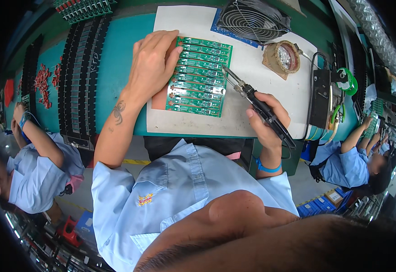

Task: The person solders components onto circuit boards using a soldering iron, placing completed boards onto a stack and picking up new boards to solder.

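A green circuit board panel [201, 76], made of several narrow boards side by side, lies on white paper on the bench. My left hand [155, 61] grips its upper left edge, with bent fingers and the thumb against the board. My right hand [268, 119] is closed round the black handle of a soldering iron [257, 103] with a two-pronged metal front. The iron's tip is at the panel's right edge; I cannot tell whether it touches. A reddish-brown flat piece [160, 99] shows beneath the panel's lower left side.
A black fan [253, 20] and a round tin of silvery bits [285, 56] stand behind. At right are a black box [320, 99], a green solder spool [348, 81] and green-handled cutters [337, 113]. Black racks [82, 77] and red parts [43, 84] lie left. Co-workers sit on both sides.
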The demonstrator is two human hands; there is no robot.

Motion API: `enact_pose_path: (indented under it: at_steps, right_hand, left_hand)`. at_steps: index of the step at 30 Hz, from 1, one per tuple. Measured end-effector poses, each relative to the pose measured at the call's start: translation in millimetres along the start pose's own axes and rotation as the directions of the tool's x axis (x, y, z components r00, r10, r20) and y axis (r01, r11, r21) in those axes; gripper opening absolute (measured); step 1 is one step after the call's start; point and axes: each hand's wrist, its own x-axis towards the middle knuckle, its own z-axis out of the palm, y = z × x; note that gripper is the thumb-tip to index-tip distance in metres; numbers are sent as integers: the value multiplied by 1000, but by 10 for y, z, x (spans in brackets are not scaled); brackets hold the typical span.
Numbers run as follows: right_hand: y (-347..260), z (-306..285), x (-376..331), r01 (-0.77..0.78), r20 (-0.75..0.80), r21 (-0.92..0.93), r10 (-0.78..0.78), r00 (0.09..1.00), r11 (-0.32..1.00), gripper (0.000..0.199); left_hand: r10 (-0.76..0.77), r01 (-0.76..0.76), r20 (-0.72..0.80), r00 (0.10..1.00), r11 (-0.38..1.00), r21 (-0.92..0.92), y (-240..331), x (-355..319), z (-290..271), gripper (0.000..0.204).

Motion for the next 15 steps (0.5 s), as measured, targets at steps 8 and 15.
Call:
enact_pose_path:
  at_steps: [8,15]
  right_hand:
    - [37,-30,-32,-3,-58,-7,2,998,1000,42]
    - [51,-69,-81,21,-57,-5,-21,998,1000,44]
  left_hand:
    - [-43,43,7,999,998,-55,1,-30,31,35]
    - [-42,38,-21,999,988,-151,-24,-15,51,36]
